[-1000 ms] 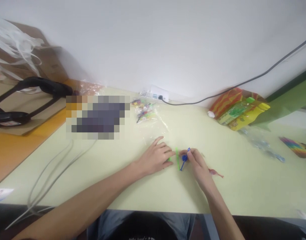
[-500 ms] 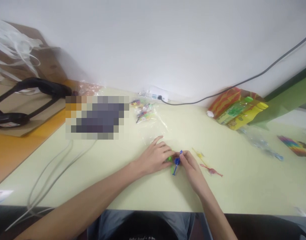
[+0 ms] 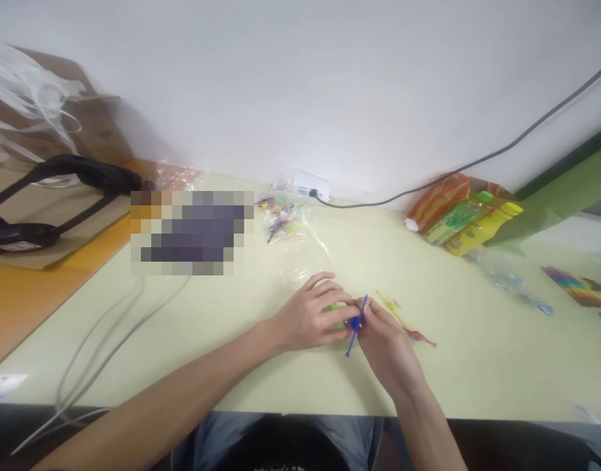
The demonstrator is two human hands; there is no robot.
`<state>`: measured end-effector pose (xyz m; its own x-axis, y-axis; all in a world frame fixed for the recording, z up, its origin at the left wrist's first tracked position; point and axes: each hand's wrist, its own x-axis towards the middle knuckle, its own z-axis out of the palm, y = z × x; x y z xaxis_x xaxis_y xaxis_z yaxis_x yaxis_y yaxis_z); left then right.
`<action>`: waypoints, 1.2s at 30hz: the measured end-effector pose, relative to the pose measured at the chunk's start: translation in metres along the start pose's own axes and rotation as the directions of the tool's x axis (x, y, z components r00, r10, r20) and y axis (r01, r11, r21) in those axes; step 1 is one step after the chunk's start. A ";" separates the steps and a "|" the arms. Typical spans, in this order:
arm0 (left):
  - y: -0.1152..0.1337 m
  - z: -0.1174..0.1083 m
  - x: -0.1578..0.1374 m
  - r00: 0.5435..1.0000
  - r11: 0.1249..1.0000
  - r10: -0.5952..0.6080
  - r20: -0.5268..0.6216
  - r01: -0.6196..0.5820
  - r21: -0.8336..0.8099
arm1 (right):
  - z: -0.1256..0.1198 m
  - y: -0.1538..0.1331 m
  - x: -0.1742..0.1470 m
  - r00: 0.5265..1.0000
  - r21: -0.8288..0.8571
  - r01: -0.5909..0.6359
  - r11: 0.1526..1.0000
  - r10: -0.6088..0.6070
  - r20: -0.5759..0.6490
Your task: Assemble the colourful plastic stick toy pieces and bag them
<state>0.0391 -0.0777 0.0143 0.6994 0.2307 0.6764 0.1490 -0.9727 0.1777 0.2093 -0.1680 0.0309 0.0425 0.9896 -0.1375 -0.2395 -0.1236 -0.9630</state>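
My right hand (image 3: 386, 337) pinches a small blue plastic toy (image 3: 356, 330), a thin stick with a rounded piece at its middle. The stick slants upright, with a pointed top end. From the left, my left hand (image 3: 315, 317) has its thumb and index finger closed about the rounded piece, its other fingers loosely bent. A green plastic toy (image 3: 334, 315) shows in part behind the left fingers; whether they touch it I cannot tell. Just right of my right hand lie a yellow toy (image 3: 391, 305) and a red toy (image 3: 419, 337) of similar shape.
A clear bag of colourful small toys (image 3: 285, 222) lies beyond my hands, near a white power strip (image 3: 305, 186). A blurred-out dark block (image 3: 197, 229) and cables (image 3: 109, 333) are left. Snack packets (image 3: 470, 226) and a rainbow-coloured piece (image 3: 573, 286) lie right.
The blue toy has moved slightly right and toward me, and its stick now shows along its full length. My left hand has shifted right, its fingers closing on the toy's middle.
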 end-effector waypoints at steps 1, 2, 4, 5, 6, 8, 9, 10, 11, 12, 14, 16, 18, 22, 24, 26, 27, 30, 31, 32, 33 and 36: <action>0.001 0.000 0.000 1.000 1.000 -0.003 -0.016 0.003 0.002 | 0.003 0.001 0.000 1.000 0.012 -0.001 1.000 0.001 -0.004; 0.001 0.000 0.000 1.000 1.000 -0.007 -0.030 0.007 0.007 | 0.005 0.003 0.000 1.000 0.013 0.004 1.000 -0.004 -0.020; 0.001 0.000 0.000 0.999 1.000 -0.010 -0.053 0.011 0.023 | 0.008 0.007 -0.001 0.995 -0.043 0.037 0.998 -0.041 -0.094; 0.001 0.000 0.000 0.998 0.999 -0.014 -0.061 0.016 0.035 | 0.008 0.008 -0.003 0.987 -0.104 0.064 0.993 -0.078 -0.143; 0.000 0.000 0.000 0.997 0.999 -0.020 -0.070 0.024 0.049 | 0.009 0.008 -0.006 0.976 -0.185 0.086 0.979 -0.120 -0.184; -0.001 0.001 -0.001 0.996 0.996 -0.034 -0.077 0.041 0.080 | 0.010 0.004 -0.013 0.964 -0.374 0.094 0.923 -0.178 -0.196; -0.002 0.002 -0.001 0.996 0.995 -0.037 -0.078 0.045 0.094 | 0.011 0.001 -0.017 0.969 -0.462 0.082 0.883 -0.179 -0.171; -0.002 0.002 -0.001 0.997 0.993 -0.039 -0.073 0.047 0.107 | 0.012 -0.002 -0.021 0.976 -0.535 0.064 0.842 -0.164 -0.141; -0.002 0.002 -0.001 0.997 0.992 -0.042 -0.066 0.050 0.119 | 0.013 -0.005 -0.024 0.983 -0.590 0.047 0.806 -0.143 -0.117; -0.002 0.002 -0.001 0.997 0.990 -0.046 -0.060 0.054 0.130 | 0.014 -0.008 -0.026 0.987 -0.630 0.034 0.776 -0.127 -0.103; -0.001 0.002 -0.001 0.996 0.987 -0.059 -0.059 0.067 0.144 | 0.014 -0.012 -0.028 0.986 -0.683 0.031 0.730 -0.137 -0.101; 0.001 0.002 0.000 0.994 0.986 -0.071 -0.081 0.082 0.148 | 0.013 -0.012 -0.028 0.978 -0.743 0.057 0.667 -0.188 -0.093; 0.002 0.002 0.002 0.991 0.986 -0.070 -0.117 0.086 0.146 | 0.012 -0.009 -0.028 0.963 -0.816 0.103 0.569 -0.262 -0.061; 0.002 0.005 0.004 0.982 0.986 -0.049 -0.180 0.076 0.151 | 0.010 0.000 -0.027 0.904 -0.912 0.204 0.357 -0.426 0.036; 0.003 0.006 0.003 0.982 0.987 -0.043 -0.186 0.071 0.143 | 0.006 0.003 -0.025 0.867 -0.936 0.204 0.288 -0.498 0.036; 0.003 0.005 0.001 0.982 0.990 -0.043 -0.186 0.067 0.127 | -0.004 0.003 -0.022 0.830 -0.949 0.123 0.291 -0.554 -0.062; 0.002 0.004 0.001 0.981 0.991 -0.044 -0.191 0.068 0.119 | -0.011 0.002 -0.021 0.810 -0.946 0.064 0.318 -0.570 -0.137; 0.001 0.001 0.002 0.980 0.988 -0.057 -0.189 0.082 0.127 | -0.030 0.004 -0.019 0.814 -0.926 -0.027 0.376 -0.530 -0.239; 0.000 0.001 0.004 0.985 0.986 -0.065 -0.159 0.088 0.141 | -0.035 0.007 -0.019 0.840 -0.932 -0.016 0.361 -0.501 -0.209; -0.001 0.002 0.007 0.992 0.983 -0.070 -0.104 0.086 0.159 | -0.037 0.011 -0.020 0.866 -0.944 0.002 0.330 -0.473 -0.164; -0.002 0.004 0.010 0.997 0.981 -0.074 -0.031 0.078 0.180 | -0.038 0.017 -0.020 0.887 -0.957 0.017 0.289 -0.446 -0.119; -0.002 0.014 0.019 0.974 0.972 -0.078 0.212 0.027 0.232 | -0.037 0.035 -0.019 0.915 -0.987 -0.001 0.161 -0.399 -0.066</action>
<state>0.0617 -0.0718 0.0169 0.8181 0.2955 0.4933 0.3262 -0.9450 0.0252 0.2358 -0.1935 -0.0087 0.1983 0.9496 0.2428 0.9186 -0.0937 -0.3840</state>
